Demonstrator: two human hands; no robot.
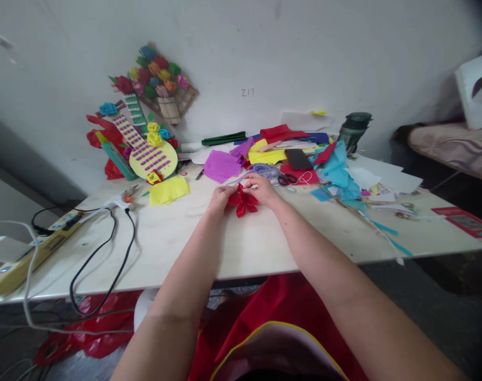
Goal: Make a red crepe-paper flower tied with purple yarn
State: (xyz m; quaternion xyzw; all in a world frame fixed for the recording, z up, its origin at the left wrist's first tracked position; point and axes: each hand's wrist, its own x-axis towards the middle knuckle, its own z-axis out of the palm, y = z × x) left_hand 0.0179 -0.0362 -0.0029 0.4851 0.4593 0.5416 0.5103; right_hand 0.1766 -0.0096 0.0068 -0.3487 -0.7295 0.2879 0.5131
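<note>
1. Holding a red flower btwn both hands, the person is working at the mid part of the worktop; its petals are pointing partly twd the body.
2. L hand: grip is pinching the flower's L edge; exact finger placement is staying hidden.
3. R hand: grip is pinching the flower's top, nr its centre, fingertips partly covering it.
4. Just behind R hand, a coil of lilac cord is lying nr black scissors; a dark phone is resting on red material nearby.
5. To L, a yellow sheet is lying flat; farther L, a yellow power strip is sitting nr the edge, w/ a black cable looping over the front.
6. At back L, a guitar-shaped craft is standing tilted; purple sheets are lying btwn it & the phone.
7. At back R, a dark green bottle is standing behind blue sheets.
</note>
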